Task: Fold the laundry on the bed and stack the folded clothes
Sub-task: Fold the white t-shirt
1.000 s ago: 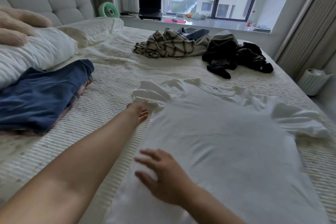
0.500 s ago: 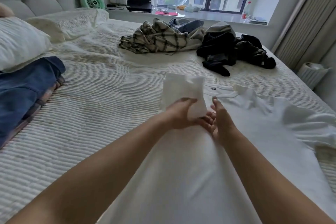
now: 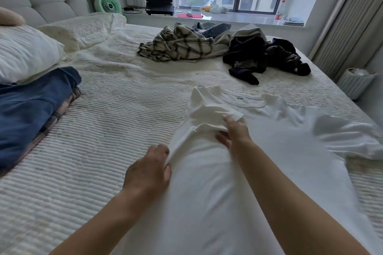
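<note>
On the bed [image 3: 124, 122], left hand [image 3: 148, 168] pinches the shirt [image 3: 259, 172] edge; right hand [image 3: 235, 133], open, pins the folded sleeve — likely fixing the crease.

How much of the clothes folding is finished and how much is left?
Done: a folded dark blue garment sits on a stack by the pillow. In hand: the white cotton T-shirt, one sleeve turned in under the right hand while the left hand grips its side edge. Left: its other sleeve, then the crumpled plaid shirt and the black clothes heap.
</note>
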